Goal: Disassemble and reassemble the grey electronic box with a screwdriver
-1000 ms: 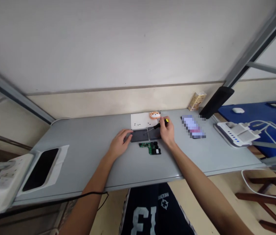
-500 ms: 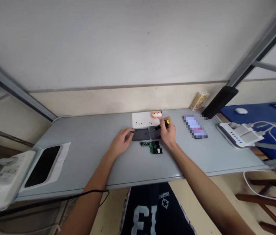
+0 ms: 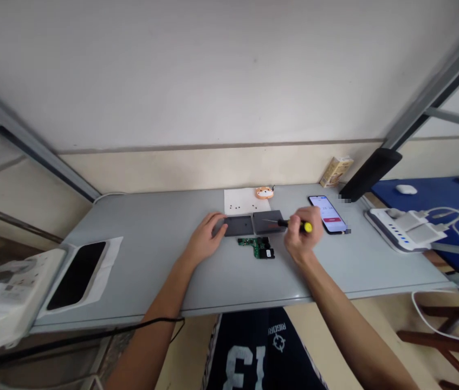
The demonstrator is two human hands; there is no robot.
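Left hand point(image 3: 206, 238): touching the left end of a dark tray point(image 3: 239, 226); cannot tell if it grips
Right hand point(image 3: 304, 236): clasped around a screwdriver point(image 3: 282, 222) pointing left over a dark panel point(image 3: 267, 215)
Tray: just left of the panel
Circuit board point(image 3: 257, 248): near side of both

Nearer the body than the grip of the right hand point(image 3: 304, 234), dark shorts point(image 3: 249, 327) show a large 13 point(image 3: 240, 365), the letters RIGOR point(image 3: 277, 329) and a crosshair sign point(image 3: 278, 342); beside the grip, phone point(image 3: 330, 214) digits are too blurred
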